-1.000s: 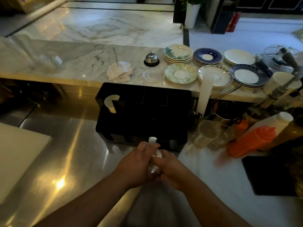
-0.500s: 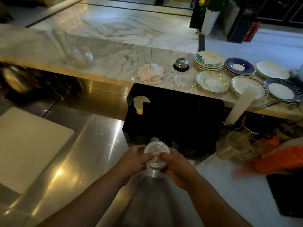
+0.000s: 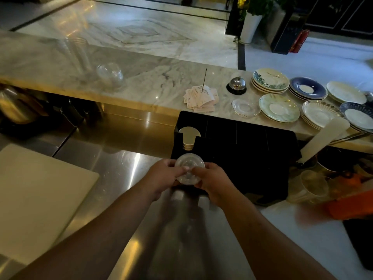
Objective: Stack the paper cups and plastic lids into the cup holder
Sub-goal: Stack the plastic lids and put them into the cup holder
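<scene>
While saucers [image 3: 279,107] are lying in rows on the marble counter [image 3: 141,77] beside a service bell [image 3: 236,85] and a spike of receipts [image 3: 201,98], a tall sleeve of cups [image 3: 325,138] is leaning just right of the black cup holder [image 3: 248,158], and a pale cutting board [image 3: 36,190] is sitting on the steel worktop at the left. Paper cups [image 3: 189,138] are filling the holder's far-left slot. The left hand [image 3: 161,176] and right hand [image 3: 214,182] are both pinching a clear, round plastic lid [image 3: 189,171], fingers closed on its rim, holding it just at the holder's near-left corner
</scene>
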